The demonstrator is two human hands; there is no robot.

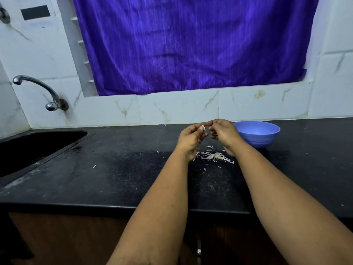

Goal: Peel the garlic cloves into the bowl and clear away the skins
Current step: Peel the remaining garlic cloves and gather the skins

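Note:
Both my hands are raised above the black counter [114,169], fingertips close together. My left hand [192,138] pinches a small pale garlic clove [203,127] between thumb and fingers. My right hand [223,131] has its fingers curled, with the fingertips meeting the clove from the right; whether it grips skin is too small to tell. A blue bowl [267,138] stands just right of my right hand; its inside is hidden from here. A small heap of white garlic skins [214,156] lies on the counter below my hands.
A dark sink [38,146] is set into the counter at the left, with a metal tap [38,88] on the tiled wall above it. A purple curtain [191,44] hangs behind. Stray skin flakes [94,166] lie scattered on the counter.

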